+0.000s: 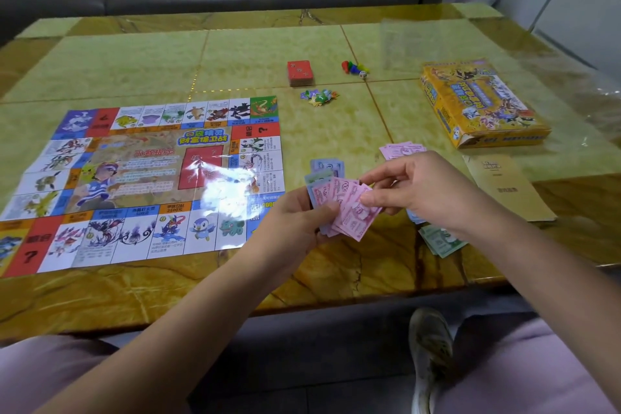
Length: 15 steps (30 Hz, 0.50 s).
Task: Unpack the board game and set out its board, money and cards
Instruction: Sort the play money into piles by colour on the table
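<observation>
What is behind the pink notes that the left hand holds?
Blue notes and a greenish note show above the pink notes in the left hand. How many lie behind is hidden. The right hand pinches a pink one.

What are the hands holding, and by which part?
A fan of play money. The left hand grips its lower left end; the right hand pinches a pink note at its right edge.

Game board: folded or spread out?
Spread out. The game board lies flat on the table, centre panel and border squares showing.
</observation>
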Each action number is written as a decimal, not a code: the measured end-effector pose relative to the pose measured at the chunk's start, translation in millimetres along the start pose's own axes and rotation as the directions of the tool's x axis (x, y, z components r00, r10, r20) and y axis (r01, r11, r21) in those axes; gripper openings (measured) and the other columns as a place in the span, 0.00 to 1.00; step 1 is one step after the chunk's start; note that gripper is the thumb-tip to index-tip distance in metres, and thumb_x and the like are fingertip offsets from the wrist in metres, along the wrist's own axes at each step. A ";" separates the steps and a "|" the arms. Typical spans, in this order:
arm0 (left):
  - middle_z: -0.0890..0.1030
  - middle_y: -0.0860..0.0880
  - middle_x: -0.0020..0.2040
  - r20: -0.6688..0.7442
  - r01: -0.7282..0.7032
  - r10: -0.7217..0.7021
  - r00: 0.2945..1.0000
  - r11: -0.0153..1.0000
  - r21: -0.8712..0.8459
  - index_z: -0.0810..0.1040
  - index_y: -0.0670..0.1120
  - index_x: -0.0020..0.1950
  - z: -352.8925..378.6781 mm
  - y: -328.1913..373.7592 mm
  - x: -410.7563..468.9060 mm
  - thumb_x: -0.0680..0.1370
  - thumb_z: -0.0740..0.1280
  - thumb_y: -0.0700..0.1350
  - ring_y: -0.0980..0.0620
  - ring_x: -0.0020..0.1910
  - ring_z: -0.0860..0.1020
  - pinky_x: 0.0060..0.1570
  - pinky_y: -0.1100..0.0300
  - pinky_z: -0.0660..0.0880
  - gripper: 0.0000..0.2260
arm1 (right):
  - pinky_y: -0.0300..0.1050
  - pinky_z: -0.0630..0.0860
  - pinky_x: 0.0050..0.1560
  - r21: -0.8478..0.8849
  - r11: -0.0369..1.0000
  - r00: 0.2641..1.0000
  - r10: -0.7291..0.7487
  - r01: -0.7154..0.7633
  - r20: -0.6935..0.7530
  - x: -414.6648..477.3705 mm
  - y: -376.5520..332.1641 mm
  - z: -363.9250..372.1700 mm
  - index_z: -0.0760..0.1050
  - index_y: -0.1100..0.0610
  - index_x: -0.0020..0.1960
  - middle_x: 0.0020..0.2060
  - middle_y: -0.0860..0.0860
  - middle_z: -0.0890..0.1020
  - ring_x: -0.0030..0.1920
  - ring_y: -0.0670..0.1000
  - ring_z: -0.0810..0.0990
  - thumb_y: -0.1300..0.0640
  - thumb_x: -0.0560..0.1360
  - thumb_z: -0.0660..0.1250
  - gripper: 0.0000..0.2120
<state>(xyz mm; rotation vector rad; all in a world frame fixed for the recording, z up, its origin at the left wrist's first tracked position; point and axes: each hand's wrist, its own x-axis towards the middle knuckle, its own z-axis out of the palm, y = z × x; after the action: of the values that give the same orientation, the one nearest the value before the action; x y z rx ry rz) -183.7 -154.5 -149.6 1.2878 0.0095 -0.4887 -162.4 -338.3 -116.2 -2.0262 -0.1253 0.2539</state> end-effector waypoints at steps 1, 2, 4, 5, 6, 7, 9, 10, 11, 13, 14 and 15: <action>0.84 0.42 0.52 -0.018 -0.007 0.008 1.000 1.000 0.028 0.78 0.43 0.57 -0.5 -0.5 -0.1 0.80 0.61 0.36 0.47 0.50 0.82 0.51 0.55 0.79 0.09 | 0.33 0.75 0.33 -0.003 1.000 1.000 -0.001 0.001 0.010 -0.4 -0.2 1.2 0.80 0.48 0.44 0.32 0.47 0.80 0.29 0.44 0.79 0.62 0.68 0.75 0.11; 0.84 0.42 0.51 -0.039 -0.016 0.018 0.999 0.998 0.063 0.78 0.43 0.57 -0.9 -1.0 -0.3 0.79 0.62 0.36 0.46 0.49 0.82 0.51 0.53 0.78 0.09 | 0.33 0.76 0.34 -0.014 1.000 1.000 -0.005 0.006 0.024 -0.8 0.2 3.0 0.80 0.47 0.46 0.35 0.48 0.80 0.31 0.45 0.80 0.62 0.69 0.75 0.11; 0.84 0.43 0.50 -0.080 -0.031 0.042 0.996 0.991 0.132 0.78 0.42 0.57 -1.5 -2.4 -0.1 0.78 0.65 0.36 0.45 0.49 0.83 0.51 0.52 0.78 0.09 | 0.38 0.79 0.38 -0.052 0.998 0.999 -0.019 0.022 0.049 -1.4 2.2 7.7 0.79 0.45 0.48 0.40 0.50 0.81 0.37 0.52 0.84 0.62 0.71 0.73 0.13; 0.84 0.43 0.50 -0.099 -0.033 0.048 0.994 0.988 0.150 0.78 0.42 0.57 -1.4 -3.1 0.2 0.77 0.66 0.36 0.46 0.49 0.83 0.51 0.53 0.79 0.10 | 0.41 0.80 0.40 -0.067 0.997 0.998 -0.028 0.032 0.054 -1.7 3.0 9.9 0.79 0.45 0.48 0.41 0.51 0.81 0.39 0.54 0.84 0.62 0.71 0.73 0.13; 0.85 0.43 0.49 -0.117 -0.032 0.051 0.992 0.987 0.156 0.79 0.42 0.57 -1.4 -3.0 0.3 0.76 0.67 0.36 0.46 0.49 0.83 0.51 0.54 0.80 0.10 | 0.43 0.81 0.40 -0.073 0.997 0.998 -0.036 0.039 0.052 -2.1 3.5 11.2 0.78 0.44 0.48 0.42 0.51 0.82 0.40 0.54 0.85 0.63 0.72 0.72 0.13; 0.85 0.44 0.48 -0.133 -0.032 0.053 0.990 0.988 0.151 0.79 0.42 0.56 -1.2 -2.7 0.4 0.75 0.69 0.36 0.47 0.48 0.84 0.50 0.54 0.80 0.10 | 0.43 0.81 0.39 -0.068 0.997 0.998 -0.042 0.045 0.045 -2.0 4.0 11.7 0.79 0.45 0.46 0.41 0.51 0.82 0.38 0.52 0.85 0.63 0.71 0.72 0.13; 0.85 0.45 0.46 -0.154 -0.036 0.057 0.986 0.991 0.131 0.80 0.42 0.53 -1.1 -1.1 0.1 0.73 0.71 0.36 0.48 0.47 0.84 0.48 0.57 0.81 0.10 | 0.38 0.77 0.35 -0.041 0.998 0.999 -0.044 0.045 0.018 -1.7 4.2 10.7 0.79 0.46 0.44 0.38 0.48 0.81 0.33 0.47 0.83 0.62 0.71 0.73 0.11; 0.85 0.45 0.46 -0.157 -0.035 0.055 0.986 0.991 0.126 0.80 0.42 0.53 -1.4 -0.3 0.3 0.72 0.71 0.36 0.48 0.46 0.84 0.47 0.58 0.81 0.10 | 0.35 0.75 0.34 -0.032 0.999 0.999 -0.039 0.039 0.004 -1.3 4.2 9.5 0.79 0.46 0.43 0.36 0.46 0.81 0.31 0.45 0.82 0.62 0.71 0.73 0.11; 0.85 0.45 0.46 -0.152 -0.033 0.051 0.987 0.992 0.121 0.80 0.42 0.53 -1.6 0.3 0.3 0.72 0.71 0.37 0.49 0.46 0.84 0.47 0.58 0.81 0.10 | 0.34 0.74 0.33 -0.031 0.999 0.999 -0.033 0.033 -0.007 -0.5 4.7 8.6 0.80 0.47 0.43 0.35 0.46 0.81 0.30 0.45 0.81 0.62 0.70 0.74 0.10; 0.85 0.45 0.47 -0.137 -0.016 0.028 0.990 0.996 0.090 0.79 0.42 0.55 -1.4 0.8 0.9 0.73 0.70 0.37 0.49 0.48 0.84 0.49 0.57 0.80 0.10 | 0.35 0.74 0.34 -0.043 0.999 1.000 -0.023 0.022 -0.020 0.3 5.2 7.0 0.80 0.48 0.42 0.34 0.46 0.81 0.31 0.45 0.81 0.62 0.70 0.74 0.09; 0.85 0.45 0.47 -0.127 -0.003 0.009 0.992 0.999 0.053 0.79 0.41 0.55 -1.2 0.5 1.5 0.75 0.68 0.37 0.49 0.48 0.84 0.48 0.57 0.80 0.10 | 0.35 0.75 0.34 -0.048 0.999 1.000 -0.018 0.017 -0.019 0.5 5.0 6.2 0.80 0.49 0.43 0.34 0.46 0.81 0.31 0.45 0.81 0.62 0.70 0.74 0.09; 0.85 0.44 0.47 -0.118 0.015 -0.015 0.993 1.000 -0.004 0.78 0.41 0.55 -0.5 0.4 2.2 0.77 0.66 0.36 0.49 0.47 0.84 0.46 0.59 0.80 0.08 | 0.35 0.76 0.34 -0.049 0.999 1.000 -0.010 0.009 -0.012 1.0 4.8 5.2 0.80 0.51 0.43 0.34 0.46 0.81 0.31 0.45 0.81 0.63 0.70 0.74 0.08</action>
<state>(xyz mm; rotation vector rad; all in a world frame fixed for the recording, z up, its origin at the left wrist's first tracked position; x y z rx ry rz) -181.4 -154.7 -150.0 1.3131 0.1193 -0.4246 -162.7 -335.8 -122.9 -2.0751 -0.1345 0.2345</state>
